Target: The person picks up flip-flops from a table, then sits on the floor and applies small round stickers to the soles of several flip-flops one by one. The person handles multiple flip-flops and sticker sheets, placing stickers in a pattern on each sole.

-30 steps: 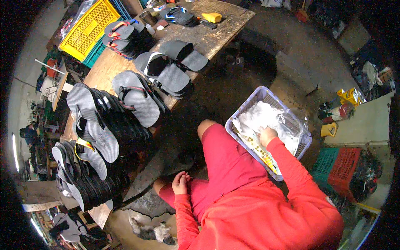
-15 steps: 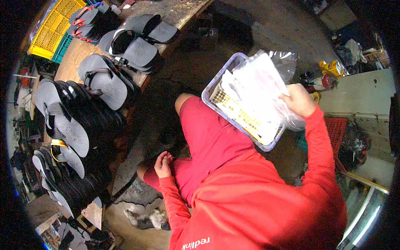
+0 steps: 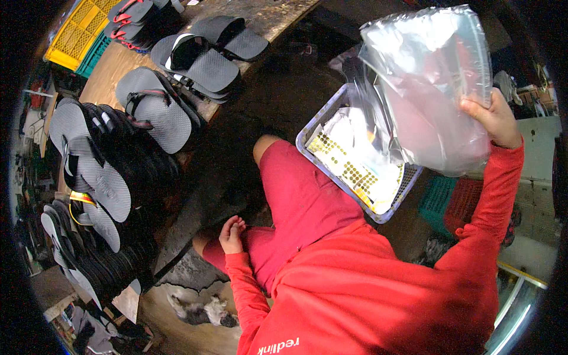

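My right hand [image 3: 494, 118] grips a stack of clear plastic bags [image 3: 435, 89] by its edge, thumb on top, and holds it up above the right side of a pale blue plastic basket [image 3: 409, 182]. Inside the basket are white sheets or bags and a white piece with rows of yellowish dots [image 3: 349, 168]; the bags partly cover the far end. Next to my bent leg, my left hand [image 3: 232, 235] rests with its fingers curled in, and nothing shows in it.
Grey and black flip-flops [image 3: 106, 183] stand in rows along the wooden table [image 3: 100, 92] at left. Yellow and teal crates [image 3: 80, 35] stand behind it. A black-and-white cat [image 3: 201, 307] lies below my left arm. Teal and red crates [image 3: 438, 204] sit at right.
My right hand has lifted the plastic bags up and to the right, out of the basket, uncovering more of its contents. The left hand has stayed in place.
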Available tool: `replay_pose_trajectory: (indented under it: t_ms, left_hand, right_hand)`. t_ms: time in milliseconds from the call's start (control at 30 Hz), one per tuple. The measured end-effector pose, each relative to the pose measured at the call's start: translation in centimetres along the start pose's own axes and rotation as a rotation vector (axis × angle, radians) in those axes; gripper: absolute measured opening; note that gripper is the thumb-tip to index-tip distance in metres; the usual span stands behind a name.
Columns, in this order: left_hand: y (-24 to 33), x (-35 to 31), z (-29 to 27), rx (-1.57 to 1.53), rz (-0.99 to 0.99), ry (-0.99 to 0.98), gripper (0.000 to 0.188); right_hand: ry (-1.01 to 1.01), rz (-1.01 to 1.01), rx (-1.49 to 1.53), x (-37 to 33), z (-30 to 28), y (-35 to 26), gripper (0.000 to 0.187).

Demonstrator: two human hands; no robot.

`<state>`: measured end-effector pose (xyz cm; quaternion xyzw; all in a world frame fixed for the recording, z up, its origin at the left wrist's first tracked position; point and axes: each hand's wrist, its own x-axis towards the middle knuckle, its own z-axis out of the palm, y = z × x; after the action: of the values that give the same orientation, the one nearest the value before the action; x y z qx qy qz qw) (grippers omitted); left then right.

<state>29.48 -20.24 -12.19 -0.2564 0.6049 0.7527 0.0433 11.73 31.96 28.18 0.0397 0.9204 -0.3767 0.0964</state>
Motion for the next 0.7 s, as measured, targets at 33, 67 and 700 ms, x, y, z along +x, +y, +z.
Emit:
replay_pose_trajectory:
  t_ms: [33,67,700]
  left_hand:
    - [0.0,-0.1,0.0,-0.006,0.001,0.001,0.026]
    - [0.1,-0.1,0.0,-0.016,0.013,0.004,0.026]
    - [0.9,0.6,0.1,-0.238,-0.167,0.15,0.026]
  right_hand:
    - [0.002,0.012,-0.015,0.4,-0.4,-0.3,0.023]
    - [0.014,0.0,-0.011,0.9,-0.7,-0.7,0.024]
    - [0.183,-0.651,-0.19,32.0,-0.2,-15.5,0.038]
